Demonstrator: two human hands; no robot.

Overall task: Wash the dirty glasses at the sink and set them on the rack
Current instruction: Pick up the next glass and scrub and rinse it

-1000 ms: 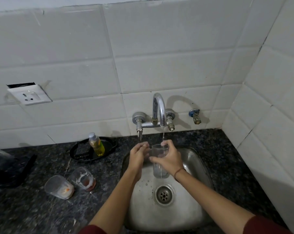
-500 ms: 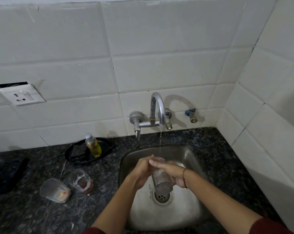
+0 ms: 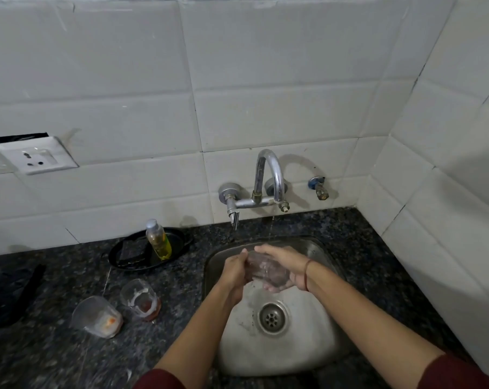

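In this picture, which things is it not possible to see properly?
Head view:
- Held glass: motion-blurred, mostly covered by the left hand and right hand; its cleanness is unclear.
- Rack: nowhere in frame.
- Dark object on the counter: cut off by the left edge, unidentifiable.
- Dark item in the black tray: partly hidden behind the bottle.

You face white tiled walls (image 3: 280, 80), corner at 2 o'clock, dark speckled counter (image 3: 55, 355) below, wall socket (image 3: 35, 158) at 9 o'clock
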